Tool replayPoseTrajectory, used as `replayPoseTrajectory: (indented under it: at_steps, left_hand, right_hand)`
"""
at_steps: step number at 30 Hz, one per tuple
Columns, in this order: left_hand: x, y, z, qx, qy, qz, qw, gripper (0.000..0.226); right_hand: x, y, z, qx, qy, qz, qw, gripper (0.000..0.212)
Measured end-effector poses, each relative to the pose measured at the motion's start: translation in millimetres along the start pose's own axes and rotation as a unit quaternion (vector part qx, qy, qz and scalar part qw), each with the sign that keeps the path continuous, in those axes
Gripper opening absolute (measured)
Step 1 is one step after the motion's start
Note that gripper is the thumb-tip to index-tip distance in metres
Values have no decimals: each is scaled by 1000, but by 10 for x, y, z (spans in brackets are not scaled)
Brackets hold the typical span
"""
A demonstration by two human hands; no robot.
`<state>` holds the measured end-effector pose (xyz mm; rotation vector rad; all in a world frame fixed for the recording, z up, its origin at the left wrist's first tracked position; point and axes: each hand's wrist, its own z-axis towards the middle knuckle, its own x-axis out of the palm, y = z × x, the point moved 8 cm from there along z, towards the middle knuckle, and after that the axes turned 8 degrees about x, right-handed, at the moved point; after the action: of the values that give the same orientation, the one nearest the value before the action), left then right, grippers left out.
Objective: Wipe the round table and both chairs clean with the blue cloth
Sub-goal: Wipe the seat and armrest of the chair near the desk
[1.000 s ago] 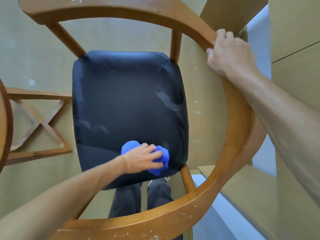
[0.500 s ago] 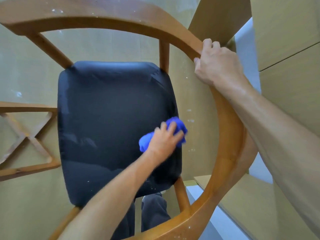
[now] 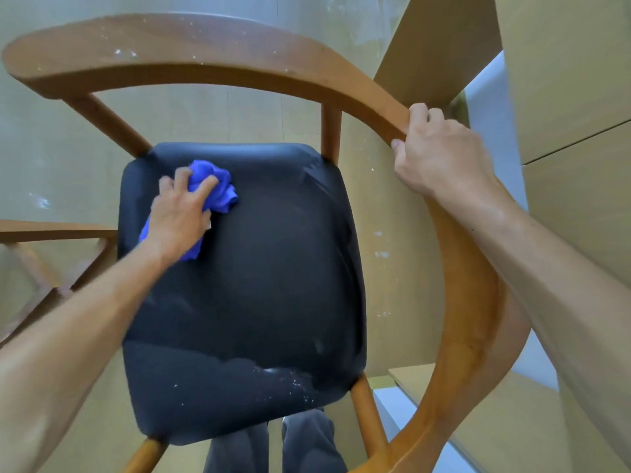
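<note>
Left hand [image 3: 179, 213]: fingers spread and curled over a bunched blue cloth [image 3: 211, 186], pressing it onto the far-left corner of the black seat [image 3: 259, 285]; cloth shows beyond the fingertips and below the wrist side.

Right hand [image 3: 440, 155]: closed round the curved wooden back rail [image 3: 471, 302] of the chair on the right, thumb under the rail, fingers over its top, steadying the frame.

Chair: wooden armchair seen from above, rail sweeping from far left round to near right; pale specks on the far rail [image 3: 191, 39]. Legs of the person stand just behind the near edge.

Seat condition: white specks and a smear at the near-right corner [image 3: 290, 380]; judged not yet wiped. Faint streaks near the far-right corner.

Second wooden frame [image 3: 51, 233]: partly in view at the left, blurred; whether it is the table base or the other chair cannot be told.

Risks, judged:
- Cloth is wadded, so only a small face meets the seat; specks may be pushed about rather than lifted.
- Wiping towards the seat edge could drop debris onto the floor [image 3: 386, 254], which already carries pale spots.
- Near-right corner and rail specks could be missed if the strokes stay at the far side.
- Hard pressure on the seat could shift the chair should the right hand loosen.
</note>
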<state>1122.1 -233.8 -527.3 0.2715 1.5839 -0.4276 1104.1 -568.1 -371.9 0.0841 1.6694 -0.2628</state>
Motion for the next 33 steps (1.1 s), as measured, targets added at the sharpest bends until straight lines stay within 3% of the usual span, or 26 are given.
replayPoseTrajectory:
  at_steps: [3, 5, 8, 10, 11, 13, 16, 19, 21, 24, 27, 30, 33]
  left_hand:
    - [142, -585, -807, 113, 6, -22, 993, 44]
    - [304, -1187, -1537, 226, 59, -55, 971, 52]
    - [425, -1872, -2423, 421, 151, -48, 893, 60]
    - [419, -1938, -2461, 488, 171, -35, 855, 57]
    - [381, -1848, -2255, 487, 158, -29, 859, 53]
    - [221, -1435, -1549, 412, 103, -22, 905, 48]
    - [0, -226, -527, 190, 41, 8, 981, 63]
    - [-50, 586, -523, 5, 22, -10, 1000, 69]
    - [14, 435, -894, 6, 13, -14, 1000, 60]
    - [94, -203, -1639, 135, 18, -17, 990, 47]
    - [136, -626, -2229, 221, 78, -36, 971, 57]
    - [119, -682, -2257, 227, 131, -67, 963, 64]
    - [-13, -636, -1927, 182, 130, -119, 967, 61]
  right_hand:
    - [-15, 2, -9, 5, 3, 3, 1000, 36]
    - [-29, 8, -13, 9, 8, 6, 1000, 35]
    - [-50, 6, -13, 12, 7, 14, 1000, 34]
    - [-51, 2, -23, 13, 9, 15, 1000, 34]
    - [-51, 1, -27, 14, 11, 16, 1000, 34]
    - [-35, 18, -28, 12, 11, 11, 1000, 35]
    - [-19, 7, -18, 13, 16, -7, 1000, 36]
    - [-9, 9, -4, 15, 15, -18, 1000, 38]
    - [-7, 14, -5, 16, 18, -21, 999, 38]
    - [-18, 19, -1, 20, 23, -14, 999, 39]
    - [-43, 9, -8, 31, 31, 0, 999, 38]
    - [-36, 15, -27, 30, 42, -3, 999, 38]
    - [-52, 15, -32, 34, 48, -1, 998, 39]
